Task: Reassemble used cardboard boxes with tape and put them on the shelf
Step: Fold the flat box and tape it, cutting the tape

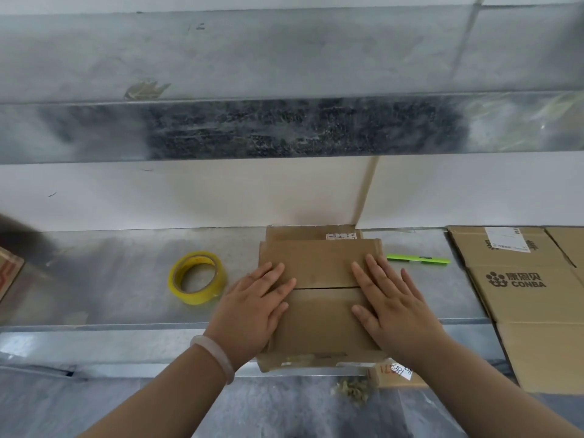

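A brown cardboard box (322, 320) sits in the middle of a metal desk (126, 279). Its two top flaps are folded down and meet at a seam across its middle. Its far end reaches the white wall behind, and its near end comes to the desk's front edge.

Two hands lie flat on top of the box. The left hand (252, 308), with one pale bracelet (215, 355) on its wrist, is on the left side. The right hand (392, 308) is on the right side. The fingers (275, 273) of both are straight, slightly spread and pressing on the flaps, gripping nothing.

Left of the box, apart from it, lies one roll of yellow tape (196, 298) on its side, with bare metal beyond it. At the far left edge one corner of another carton (8, 270) shows.

Right of the box, near its far corner, lies one green pen-like tool (417, 259). Beyond it are flattened cartons (518, 298), one printed CONBA, overhanging the desk's front edge; their number cannot be told.

Above the box runs a metal shelf (284, 128). Below the box's near right corner are a labelled cardboard scrap (398, 373) and some dry debris (352, 388).
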